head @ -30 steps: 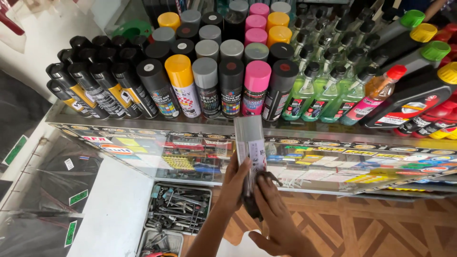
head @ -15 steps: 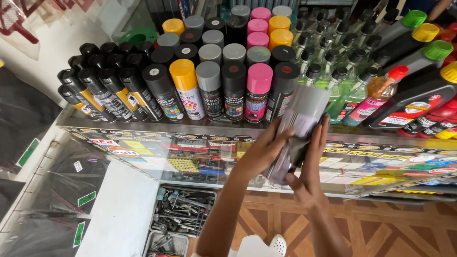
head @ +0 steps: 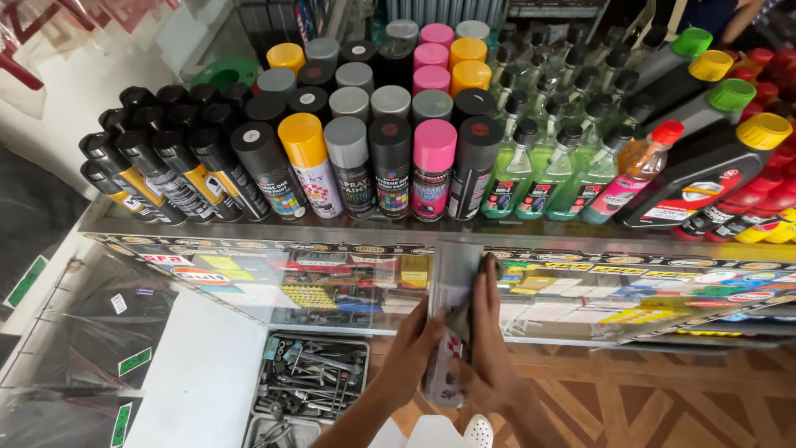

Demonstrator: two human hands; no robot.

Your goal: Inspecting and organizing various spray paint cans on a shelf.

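I hold a grey-capped spray can (head: pixel 452 290) upright in front of a glass display counter (head: pixel 249 241). My left hand (head: pixel 410 353) grips its lower body from the left. My right hand (head: pixel 489 348) lies along its right side, fingers stretched up toward the cap. The can's lower label is partly hidden by my fingers. On the counter top right behind it stand rows of spray cans (head: pixel 390 158) with black, yellow, grey and pink caps.
Green spray bottles (head: pixel 539 158) and dark oil bottles (head: pixel 705 158) with green, yellow and red caps fill the counter's right side. A tray of metal tools (head: pixel 311 386) sits on the floor below left. Patterned wooden floor (head: pixel 663 398) lies to the right.
The can was tilted to the right half a second ago and now stands upright, lower and more central. My hands have shifted left with it.
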